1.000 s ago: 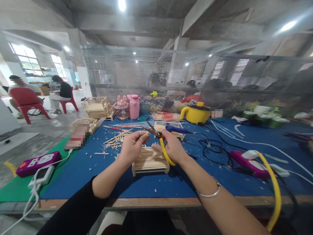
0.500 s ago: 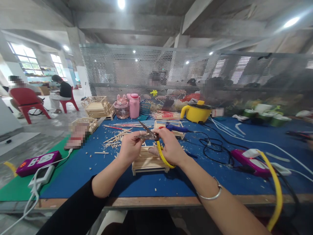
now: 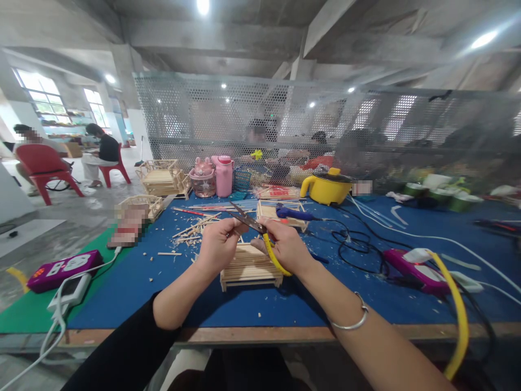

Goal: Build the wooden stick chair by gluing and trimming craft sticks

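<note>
My right hand (image 3: 287,247) grips a pair of scissors (image 3: 266,241) by the yellow handles. Their dark blades point up and left, a narrow gap between the tips. My left hand (image 3: 217,245) is pinched closed beside the blades; whatever its fingertips hold is too hidden to make out. Below both hands, a small slatted frame of pale wooden sticks (image 3: 252,266) stands on the blue mat (image 3: 195,309). Loose sticks and offcuts (image 3: 195,231) lie left of it, beyond my left hand.
A glue gun (image 3: 295,213) rests on another stick frame behind my hands. Further back stand a yellow electric pot (image 3: 329,189), a pink bottle (image 3: 223,176) and a stick model (image 3: 163,179). Purple power strips (image 3: 65,270) and cables lie at both sides. People sit behind the perforated screen (image 3: 195,119).
The scissor blades have come closer together, the lower one swinging up away from my left fingers. Both hands have stayed in nearly the same place.
</note>
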`<state>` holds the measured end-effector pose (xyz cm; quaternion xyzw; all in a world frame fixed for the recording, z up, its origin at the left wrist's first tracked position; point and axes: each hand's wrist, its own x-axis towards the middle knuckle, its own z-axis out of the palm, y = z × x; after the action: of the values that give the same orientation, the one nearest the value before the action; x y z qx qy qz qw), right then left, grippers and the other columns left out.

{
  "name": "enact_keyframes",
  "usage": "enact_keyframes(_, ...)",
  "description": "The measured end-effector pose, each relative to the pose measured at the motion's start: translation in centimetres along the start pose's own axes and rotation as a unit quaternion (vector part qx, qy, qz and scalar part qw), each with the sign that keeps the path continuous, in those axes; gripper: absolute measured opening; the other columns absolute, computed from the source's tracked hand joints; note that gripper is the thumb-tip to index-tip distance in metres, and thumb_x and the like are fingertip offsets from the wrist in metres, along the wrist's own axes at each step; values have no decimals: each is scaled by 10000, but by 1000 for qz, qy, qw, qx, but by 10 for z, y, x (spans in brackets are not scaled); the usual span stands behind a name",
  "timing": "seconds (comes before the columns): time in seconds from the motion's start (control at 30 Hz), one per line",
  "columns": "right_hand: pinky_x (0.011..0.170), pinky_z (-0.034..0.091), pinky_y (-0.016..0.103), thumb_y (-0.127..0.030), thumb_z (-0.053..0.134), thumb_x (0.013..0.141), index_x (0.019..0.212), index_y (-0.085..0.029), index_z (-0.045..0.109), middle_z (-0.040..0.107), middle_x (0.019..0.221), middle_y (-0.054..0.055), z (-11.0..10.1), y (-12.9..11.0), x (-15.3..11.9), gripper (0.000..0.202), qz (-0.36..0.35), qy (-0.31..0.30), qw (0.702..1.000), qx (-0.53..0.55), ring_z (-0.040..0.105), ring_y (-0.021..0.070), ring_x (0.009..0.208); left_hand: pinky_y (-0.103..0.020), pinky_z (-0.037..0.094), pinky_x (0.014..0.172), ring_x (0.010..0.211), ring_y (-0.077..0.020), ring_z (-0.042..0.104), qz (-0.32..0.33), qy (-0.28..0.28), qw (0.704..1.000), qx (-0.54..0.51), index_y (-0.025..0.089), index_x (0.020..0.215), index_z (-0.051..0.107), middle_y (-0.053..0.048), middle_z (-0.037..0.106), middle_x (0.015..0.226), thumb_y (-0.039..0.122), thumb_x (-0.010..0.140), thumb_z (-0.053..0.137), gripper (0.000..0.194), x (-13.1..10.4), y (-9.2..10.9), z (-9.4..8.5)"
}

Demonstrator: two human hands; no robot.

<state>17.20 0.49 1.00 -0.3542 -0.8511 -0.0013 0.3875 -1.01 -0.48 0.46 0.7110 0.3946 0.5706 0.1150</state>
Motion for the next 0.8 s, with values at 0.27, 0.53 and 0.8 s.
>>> enact_keyframes(0.27,633,423,261,-531,526,835,1106,-189,547,602,790,19,-2,2,2,437,66,6,997,39,541,163,683,-218,472,609,611,-119,598,-64,-19,991,-113,167,932,682,-14,692,694,339,867,510,251,1,-1,5)
enact_keyframes(0.53,708,434,295,-526,620,765,1119,-184,556,619,941,83,-3,-1,2,496,21,-26,999,-18,561,210,815,-224,466,610,651,-139,621,-52,-30,996,-68,175,832,705,-18,709,722,300,841,544,205,2,-3,4)
enact_keyframes(0.8,562,420,242,-525,557,818,940,-172,629,614,648,9,1,15,1,380,88,54,994,31,548,150,568,-248,416,624,658,-143,547,-26,-133,989,59,180,807,593,-7,620,699,292,908,379,261,4,3,1)
